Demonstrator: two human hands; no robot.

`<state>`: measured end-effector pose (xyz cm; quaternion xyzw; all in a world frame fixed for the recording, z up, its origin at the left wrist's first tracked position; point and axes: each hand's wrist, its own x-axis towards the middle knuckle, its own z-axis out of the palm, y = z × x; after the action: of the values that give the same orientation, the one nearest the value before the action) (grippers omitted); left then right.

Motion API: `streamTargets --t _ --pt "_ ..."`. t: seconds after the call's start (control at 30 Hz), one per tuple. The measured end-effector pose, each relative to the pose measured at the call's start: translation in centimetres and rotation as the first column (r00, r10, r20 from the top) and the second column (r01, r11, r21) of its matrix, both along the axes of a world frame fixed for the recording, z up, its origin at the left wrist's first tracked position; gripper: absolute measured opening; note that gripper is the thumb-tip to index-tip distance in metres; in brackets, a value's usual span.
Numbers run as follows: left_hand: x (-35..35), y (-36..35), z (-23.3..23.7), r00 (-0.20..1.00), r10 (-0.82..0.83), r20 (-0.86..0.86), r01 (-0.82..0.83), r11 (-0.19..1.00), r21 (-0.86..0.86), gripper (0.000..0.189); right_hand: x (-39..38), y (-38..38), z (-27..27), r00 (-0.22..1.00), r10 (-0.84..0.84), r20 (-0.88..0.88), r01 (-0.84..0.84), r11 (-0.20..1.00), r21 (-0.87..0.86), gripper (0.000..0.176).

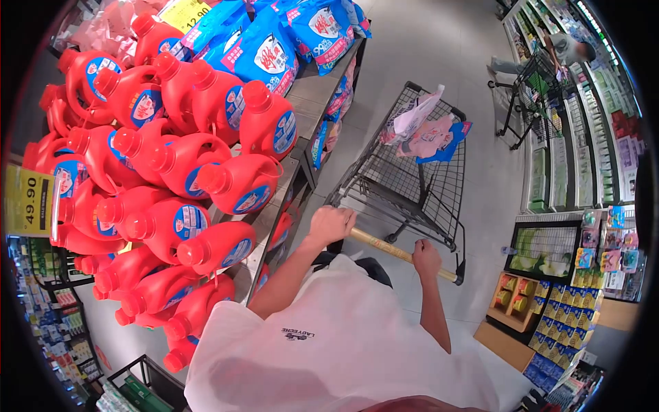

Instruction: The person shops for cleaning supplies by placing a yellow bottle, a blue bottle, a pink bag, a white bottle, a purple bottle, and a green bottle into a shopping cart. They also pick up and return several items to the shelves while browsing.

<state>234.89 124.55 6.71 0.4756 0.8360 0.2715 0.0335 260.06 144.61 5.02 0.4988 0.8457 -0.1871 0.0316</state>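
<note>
My left hand (332, 224) is closed around the left end of a shopping cart's yellowish handle (381, 244). Farther right along the same bar, my right hand (426, 259) grips it too, fingers wrapped round. Ahead of the handle stretches the dark wire cart (384, 180). Near its far end lie a white plastic bag (417, 113), a pink package (427, 137) and a blue package (449, 145), partly overlapping.
Red detergent bottles (185, 161) are heaped on a display at the left, beside blue detergent bags (268, 55) and a yellow price sign (30, 200). Stocked shelves (573, 130) line the right. Another person (568, 51) stands by a second cart (532, 93) at the upper right.
</note>
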Motion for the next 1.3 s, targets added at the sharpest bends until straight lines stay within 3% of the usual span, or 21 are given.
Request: streamTargets --t 0.13,0.2,0.23,0.3,0.37,0.43,0.53,0.6,0.63,0.67,0.7,0.73,0.77,0.8,0.83,0.87,0.97,1.0,1.1,1.17,1.3 --pt "-2.7 4.5 -0.5 0.994 0.058 0.090 -0.060 0.998 0.022 0.030 -2.9 5.6 -2.2 0.978 0.093 0.185 -0.068 0.988 -0.142 0.036" --pt "-1.6 7.7 0.5 0.975 0.101 0.198 -0.110 0.993 0.033 0.033 -5.6 8.1 -0.6 0.961 0.192 0.200 -0.078 0.880 -0.469 0.044" --pt "-0.5 9.4 0.4 0.961 0.074 0.265 -0.093 0.994 0.061 0.034 -6.1 9.3 1.0 0.960 0.178 0.218 -0.057 0.882 -0.468 0.044" --pt "0.5 11.9 0.5 0.946 0.050 0.321 -0.070 0.996 0.053 0.037 -9.3 12.6 5.7 0.668 0.701 0.248 -0.551 0.691 -0.468 0.048" --pt "-0.3 13.7 0.5 0.954 0.052 0.295 -0.023 0.995 -0.101 0.038 -14.1 19.9 7.9 0.547 0.836 0.046 -0.573 0.414 -0.707 0.045" --pt "-1.3 15.0 0.7 0.974 0.036 0.225 0.012 0.978 -0.209 0.039 -19.3 27.4 8.1 0.821 0.569 -0.054 -0.336 0.405 -0.850 0.038" --pt "-2.0 15.8 0.3 0.977 -0.039 0.211 0.065 0.991 -0.116 0.039 -26.1 38.7 4.6 0.939 0.173 -0.298 -0.341 0.583 -0.737 0.030" --pt "-3.0 17.3 0.9 0.977 0.001 0.211 0.025 0.993 -0.118 0.038 -31.3 48.7 -4.4 0.907 0.032 -0.419 -0.268 0.812 -0.519 0.028" --pt "-3.4 17.9 1.2 0.972 -0.001 0.234 0.027 0.994 -0.107 0.038 -33.7 56.9 -11.6 0.901 0.046 -0.432 -0.297 0.791 -0.534 0.028" --pt "-3.8 18.6 1.4 0.967 -0.003 0.254 0.027 0.995 -0.091 0.038 -35.5 61.0 -18.6 0.911 0.257 -0.323 -0.284 0.958 -0.040 0.027" --pt "-3.8 19.0 0.9 0.965 -0.010 0.261 0.028 0.997 -0.067 0.039 -35.8 62.8 -19.5 0.859 0.511 0.028 -0.511 0.853 0.108 0.025" --pt "-4.0 19.4 1.3 0.967 0.021 0.255 0.001 0.996 -0.087 0.039 -37.0 63.5 -19.8 0.654 0.646 0.392 -0.741 0.652 0.161 0.023" --pt "-4.3 19.7 1.2 0.969 0.023 0.247 0.002 0.995 -0.102 0.038 -37.6 63.5 -20.4 0.872 0.479 0.101 -0.479 0.877 -0.028 0.021" --pt "-4.5 20.4 1.6 0.968 0.034 0.250 -0.005 0.993 -0.117 0.038 -38.4 63.7 -20.9 0.977 0.181 -0.109 -0.206 0.927 -0.312 0.019" --pt "-4.8 20.9 1.9 0.960 0.055 0.274 -0.010 0.987 -0.163 0.041 -40.0 70.8 -31.1 0.972 0.206 -0.116 -0.233 0.917 -0.323 0.019" --pt "-5.3 21.4 2.2 0.961 0.085 0.265 -0.039 0.984 -0.175 0.041 -39.3 73.9 -37.1 0.790 0.565 -0.240 -0.597 0.798 -0.086 0.021" --pt "-5.7 22.3 2.7 0.947 0.087 0.309 -0.041 0.987 -0.153 0.039 -40.4 73.6 -34.9 0.768 0.623 -0.149 -0.640 0.751 -0.162 0.025" --pt "-5.6 22.3 2.3 0.949 0.105 0.298 -0.059 0.986 -0.158 0.039 -40.9 66.9 -28.6 0.963 -0.210 -0.170 0.044 0.743 -0.668 0.029" --pt "-6.9 23.9 3.1 0.957 0.099 0.274 -0.077 0.993 -0.088 0.038 -44.0 66.4 -28.2 0.943 -0.249 -0.219 0.006 0.673 -0.739 0.030" --pt "-6.2 23.3 2.2 0.956 0.099 0.275 -0.078 0.993 -0.089 0.038 -42.2 67.5 -31.8 0.951 -0.060 -0.302 -0.046 0.942 -0.331 0.035" --pt "-6.8 23.9 2.7 0.943 0.101 0.316 -0.061 0.989 -0.135 0.037 -44.5 67.9 -30.9 0.964 0.265 -0.014 -0.263 0.962 0.068 0.040"
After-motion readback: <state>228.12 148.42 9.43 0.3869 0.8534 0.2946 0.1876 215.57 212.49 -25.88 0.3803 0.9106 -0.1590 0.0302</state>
